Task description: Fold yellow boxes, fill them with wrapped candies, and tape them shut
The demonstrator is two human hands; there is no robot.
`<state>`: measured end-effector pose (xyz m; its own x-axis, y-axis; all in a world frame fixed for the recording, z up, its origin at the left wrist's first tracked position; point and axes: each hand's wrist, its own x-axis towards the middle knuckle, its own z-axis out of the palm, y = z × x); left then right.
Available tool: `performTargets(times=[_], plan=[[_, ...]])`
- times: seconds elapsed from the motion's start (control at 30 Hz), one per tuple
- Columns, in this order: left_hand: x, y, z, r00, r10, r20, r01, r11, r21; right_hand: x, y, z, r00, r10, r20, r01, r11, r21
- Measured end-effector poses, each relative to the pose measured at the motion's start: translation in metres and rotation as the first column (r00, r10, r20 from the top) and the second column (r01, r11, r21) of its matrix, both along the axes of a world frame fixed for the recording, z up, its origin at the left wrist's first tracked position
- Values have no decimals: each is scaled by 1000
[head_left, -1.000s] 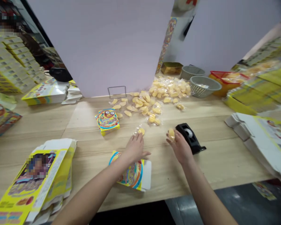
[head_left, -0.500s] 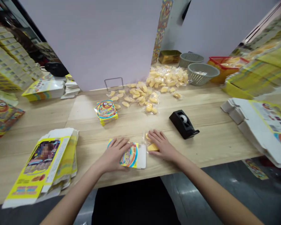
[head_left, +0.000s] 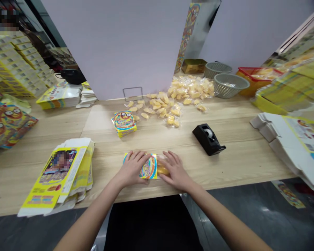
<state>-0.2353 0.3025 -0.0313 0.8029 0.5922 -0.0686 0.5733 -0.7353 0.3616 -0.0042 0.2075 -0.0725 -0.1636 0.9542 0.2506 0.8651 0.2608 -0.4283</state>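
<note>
My left hand (head_left: 133,170) lies over the left part of a small printed yellow-and-blue card or flat box (head_left: 149,168) near the table's front edge, fingers stretched out and thumb along its near side. My right hand (head_left: 176,171) rests with spread fingers on a clear plastic bag of yellow pieces (head_left: 162,168). The bag's left end meets the card's right edge; whether it goes inside or under is hidden. Beyond my left hand sits a small stack of similar printed cards or boxes (head_left: 124,122). A black tape dispenser (head_left: 208,139) stands to the right of my right hand.
Bagged yellow pieces (head_left: 191,87) are heaped at the back, near grey baskets (head_left: 231,85) and a red-rimmed bin (head_left: 247,83). Flattened yellow cartons (head_left: 54,177) lie at left, white cartons (head_left: 285,143) at right. A wire stand (head_left: 132,93) is by the pale partition (head_left: 115,45).
My right hand has moved the bag left against the card, over where a white flap showed. My left hand stays on the card. The view has shifted slightly.
</note>
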Motion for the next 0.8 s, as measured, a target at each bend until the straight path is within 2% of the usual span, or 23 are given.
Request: performTargets(times=[0.07, 0.1, 0.17, 0.3, 0.37, 0.43, 0.47, 0.53, 0.6, 0.63, 0.67, 0.7, 0.77, 0.8], plan=[[-1, 0, -2, 1000, -3, 5, 3, 1000, -1, 5, -7, 1, 971, -171, -169, 160, 984, -77], [-1, 1, -3, 1000, -2, 8, 2, 1000, 1, 6, -10, 1, 938, -233, -256, 200, 969, -149], [-1, 1, -4, 1000, 2, 12, -2, 1000, 6, 7, -11, 2, 854, -310, -418, 184, 931, -316], [0, 1, -4, 1000, 4, 14, -4, 1000, 17, -5, 2, 14, 605, -456, -653, 22, 829, -559], [1, 0, -3, 1000, -1, 12, 1, 1000, 24, -14, 12, 24, 450, -518, -727, -142, 763, -631], [1, -1, -3, 1000, -5, 14, 4, 999, 34, -23, 23, 33, 302, -574, -761, -316, 693, -648], [1, -3, -3, 1000, -2, 19, 1, 999, 40, -27, 28, 36, 255, -590, -766, -373, 671, -641], [1, -7, -4, 999, 24, 35, -26, 998, 52, -36, 34, 37, 218, -599, -770, -398, 666, -631], [1, -12, -1, 995, 61, 75, -64, 997, 48, -42, 36, 39, 252, -556, -792, -323, 723, -610], [1, -14, 3, 991, 74, 112, -78, 996, 34, -43, 35, 42, 305, -502, -809, -260, 774, -578], [2, -14, 9, 983, 83, 162, -87, 996, 15, -43, 33, 48, 397, -426, -813, -192, 827, -528], [3, -14, 16, 970, 86, 226, -87, 996, -6, -41, 30, 57, 527, -328, -784, -129, 881, -455], [6, -10, 31, 929, 64, 366, -56, 998, -32, -37, 23, 82, 801, -111, -588, -61, 962, -266], [8, -8, 37, 904, 35, 426, -22, 999, -35, -35, 19, 96, 891, -26, -453, -61, 982, -177]])
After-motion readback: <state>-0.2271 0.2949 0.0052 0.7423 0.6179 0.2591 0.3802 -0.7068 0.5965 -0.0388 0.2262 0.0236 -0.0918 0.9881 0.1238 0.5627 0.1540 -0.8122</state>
